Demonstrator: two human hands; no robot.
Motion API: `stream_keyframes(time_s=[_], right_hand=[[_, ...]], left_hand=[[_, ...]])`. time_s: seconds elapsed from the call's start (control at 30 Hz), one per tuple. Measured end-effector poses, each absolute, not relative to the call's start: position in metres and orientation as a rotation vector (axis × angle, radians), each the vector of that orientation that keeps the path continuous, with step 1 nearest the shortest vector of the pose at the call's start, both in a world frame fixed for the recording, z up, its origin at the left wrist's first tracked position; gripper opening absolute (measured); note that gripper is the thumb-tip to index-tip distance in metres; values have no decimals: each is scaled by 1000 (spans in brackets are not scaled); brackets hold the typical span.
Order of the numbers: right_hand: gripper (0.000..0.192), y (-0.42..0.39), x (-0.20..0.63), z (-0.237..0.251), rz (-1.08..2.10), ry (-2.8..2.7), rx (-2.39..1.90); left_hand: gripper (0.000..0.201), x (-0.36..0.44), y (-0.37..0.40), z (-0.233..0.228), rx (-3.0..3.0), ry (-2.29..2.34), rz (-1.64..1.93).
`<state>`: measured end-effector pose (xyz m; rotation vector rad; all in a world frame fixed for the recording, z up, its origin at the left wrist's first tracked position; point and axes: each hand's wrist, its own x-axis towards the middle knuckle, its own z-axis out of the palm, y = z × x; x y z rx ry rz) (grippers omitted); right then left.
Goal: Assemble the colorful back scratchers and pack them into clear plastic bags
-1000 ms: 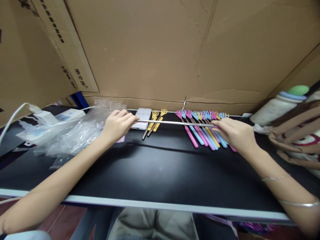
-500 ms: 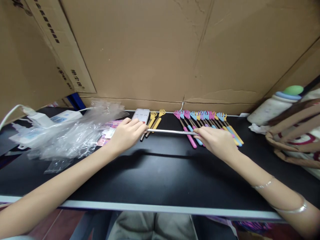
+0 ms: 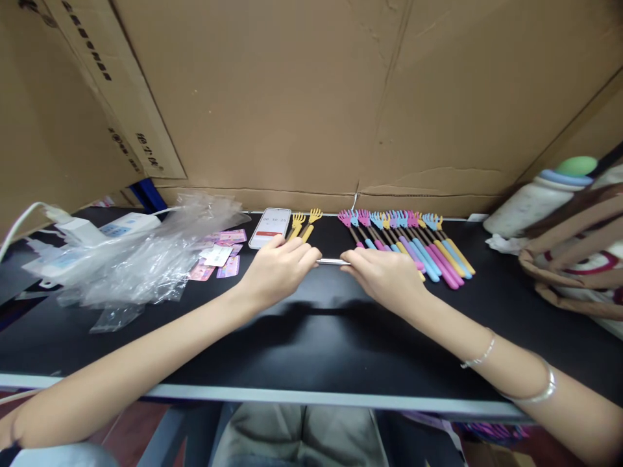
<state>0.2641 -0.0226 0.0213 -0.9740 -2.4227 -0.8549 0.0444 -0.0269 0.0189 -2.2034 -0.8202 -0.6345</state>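
Head view, starting at your far left: a white charger [image 3: 78,228] with its cable and a heap of clear plastic bags [image 3: 141,256] lie well to the left of your left hand, with small printed cards [image 3: 219,256] between the bags and your fingers. A phone [image 3: 270,227] lies face up just beyond your left hand, its screen turned where you can read it. Your left hand [image 3: 277,269] is closed, its fingers pinching one end of a thin metal rod [image 3: 333,262]; two yellow back scratchers [image 3: 304,227] lie just past those fingers. Only a short bright stretch of rod shows between your hands, level above the black desk [image 3: 311,331]. Your right hand [image 3: 387,275] pinches the other end, fingers pressed together, so the two grips oppose each other along the rod's length. Just beyond and to the right of your right fingers, a row of pink, blue and yellow back scratchers [image 3: 428,243] lies side by side, heads toward the cardboard wall [image 3: 292,97]. Farther right stand a bottle [image 3: 535,204] and a bag [image 3: 574,259].
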Motion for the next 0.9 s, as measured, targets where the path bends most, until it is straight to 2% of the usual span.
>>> stream_keyframes(time_s=[0.2,0.5,0.67,0.9], right_hand=[[29,-18,259,17,-825,-2500,-982],[39,-18,267,28,-992,-2460,-918],[47,9,336,38,-1140,-2407,-1106],[37,32,455,43,-1189,-2305,-1681]], left_hand=[[21,43,-23,18,-2175,-801,-592],[22,24,-24,31,-2181,-701,-558],[31,-42,-5,45,-2089,-851,-381],[33,-124,0,45,-1863,-991,-229]])
